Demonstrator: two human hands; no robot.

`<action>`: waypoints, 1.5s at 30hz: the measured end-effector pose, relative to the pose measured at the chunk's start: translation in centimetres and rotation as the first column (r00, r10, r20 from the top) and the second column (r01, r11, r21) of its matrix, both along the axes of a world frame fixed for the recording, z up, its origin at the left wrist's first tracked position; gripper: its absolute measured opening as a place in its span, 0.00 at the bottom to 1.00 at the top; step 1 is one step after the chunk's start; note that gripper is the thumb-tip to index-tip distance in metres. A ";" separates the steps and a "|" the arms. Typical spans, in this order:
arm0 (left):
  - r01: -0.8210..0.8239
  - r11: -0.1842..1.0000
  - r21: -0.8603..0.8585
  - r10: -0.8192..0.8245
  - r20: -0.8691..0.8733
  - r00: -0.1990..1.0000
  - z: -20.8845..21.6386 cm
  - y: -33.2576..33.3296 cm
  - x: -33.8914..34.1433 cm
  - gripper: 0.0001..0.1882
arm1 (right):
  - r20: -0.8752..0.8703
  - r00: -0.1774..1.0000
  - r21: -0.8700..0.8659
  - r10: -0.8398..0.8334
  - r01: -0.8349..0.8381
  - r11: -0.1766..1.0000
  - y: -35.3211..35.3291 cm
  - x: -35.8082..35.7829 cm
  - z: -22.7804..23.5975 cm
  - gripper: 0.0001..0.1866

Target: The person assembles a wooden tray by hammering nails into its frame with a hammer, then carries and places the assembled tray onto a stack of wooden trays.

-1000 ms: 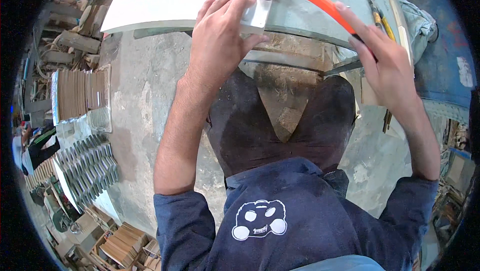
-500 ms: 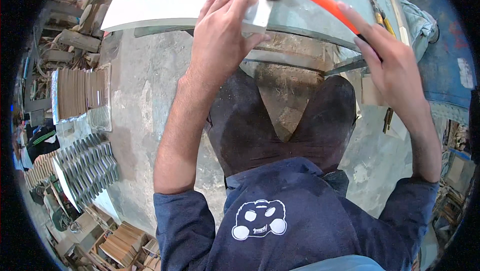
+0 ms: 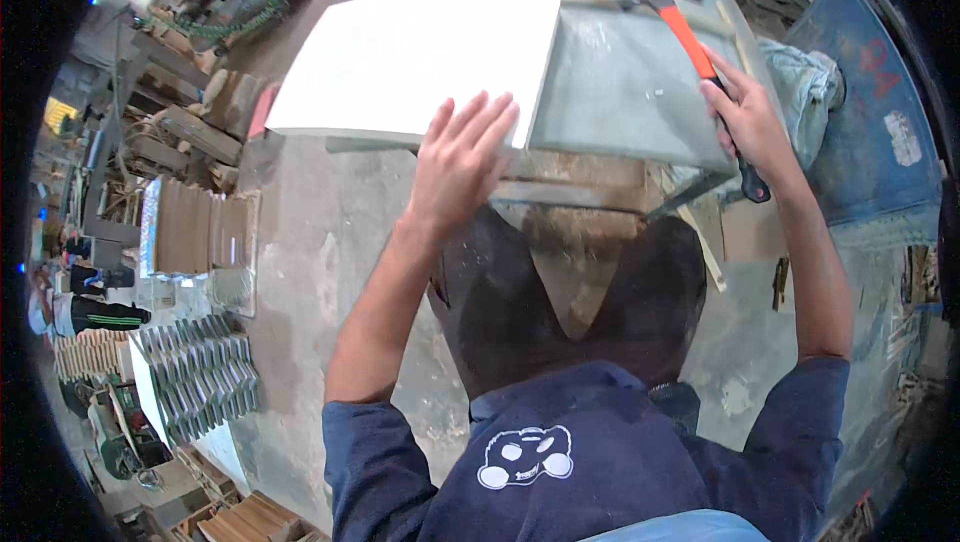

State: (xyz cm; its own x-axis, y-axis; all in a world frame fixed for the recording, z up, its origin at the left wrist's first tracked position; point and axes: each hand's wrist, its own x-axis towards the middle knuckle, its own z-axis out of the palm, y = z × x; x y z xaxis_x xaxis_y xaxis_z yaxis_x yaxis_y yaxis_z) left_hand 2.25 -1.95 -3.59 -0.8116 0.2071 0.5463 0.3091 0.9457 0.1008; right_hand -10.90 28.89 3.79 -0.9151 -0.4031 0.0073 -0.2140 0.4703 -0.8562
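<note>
Right grip [image 3: 738, 114] is clasping the orange-and-black hammer [image 3: 687, 40] over the desk [image 3: 612, 92]. Left grip [image 3: 462, 157], unclenched, is reaching over the near right corner of the white panel [image 3: 430, 57] lying there.

Head-worn fisheye, looking down, close, rim hard to read

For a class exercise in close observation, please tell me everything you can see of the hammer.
The hammer has a dark, metallic-looking head, slightly blurred, with what seems a curved claw on its right. The handle is orange near the head, with a black grip ending in a small reddish mark. The right hand grasps the grip, its lower end sticking out below. Slanting head-away from the person, it appears over the greenish table, right of the white panel; whether its head touches anything is unclear.
</note>
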 end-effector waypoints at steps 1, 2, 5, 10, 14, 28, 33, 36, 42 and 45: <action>-0.003 1.000 -0.020 0.002 -0.024 1.000 1.1 -0.2 0.5 0.31 | 0.077 0.996 -0.097 -0.034 0.042 0.994 0.9 -1.3 -1.2 0.23; -0.011 0.999 0.042 0.014 -0.081 0.997 2.5 -0.9 1.2 0.32 | 0.156 0.986 -0.194 -0.051 0.081 0.978 1.7 -2.4 -1.9 0.24; -0.045 0.994 0.098 0.063 -0.193 0.979 6.4 -3.4 2.7 0.33 | 0.194 0.975 -0.220 -0.107 0.149 0.964 3.1 -4.6 -3.7 0.25; -0.068 0.951 0.302 0.145 -0.242 0.959 10.4 -6.3 5.4 0.30 | 0.083 0.987 -0.153 -0.136 0.147 0.977 3.3 -5.3 -4.8 0.26; -0.154 0.933 0.326 0.221 -0.178 0.959 12.8 -8.1 8.3 0.28 | -0.020 0.987 -0.124 -0.160 0.157 0.980 2.6 -4.8 -5.2 0.26; -0.252 0.784 0.567 0.378 -0.114 0.919 16.2 -13.5 14.9 0.21 | 0.049 0.973 -0.123 -0.225 0.230 0.966 3.9 -5.6 -6.6 0.21; -0.507 0.566 0.650 0.695 -0.045 0.718 12.4 -22.2 22.0 0.21 | 0.211 0.973 -0.143 -0.093 0.124 0.982 2.1 -4.8 -2.5 0.20; -0.657 0.507 0.558 0.803 -0.028 0.596 14.9 -20.9 21.3 0.27 | 0.205 0.972 -0.039 -0.117 0.127 0.991 2.2 -6.0 -2.2 0.23; -0.727 0.409 0.552 0.785 0.193 0.588 17.2 -22.2 21.8 0.26 | -0.293 0.956 0.512 0.006 0.152 0.846 3.2 -7.5 -2.1 0.22; -0.785 0.266 0.560 0.809 0.313 0.497 21.3 -21.4 22.4 0.25 | -0.167 0.986 0.756 -0.013 0.137 0.640 2.4 -7.8 1.7 0.23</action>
State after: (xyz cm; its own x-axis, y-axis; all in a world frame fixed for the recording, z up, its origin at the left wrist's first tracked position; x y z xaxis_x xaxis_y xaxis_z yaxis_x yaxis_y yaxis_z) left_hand 24.66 -23.33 17.67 -0.3642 -0.8878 0.2815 -0.5512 0.4491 0.7032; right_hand -18.72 31.32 5.53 -0.9566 -0.2516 -0.1474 -0.2297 0.9616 -0.1502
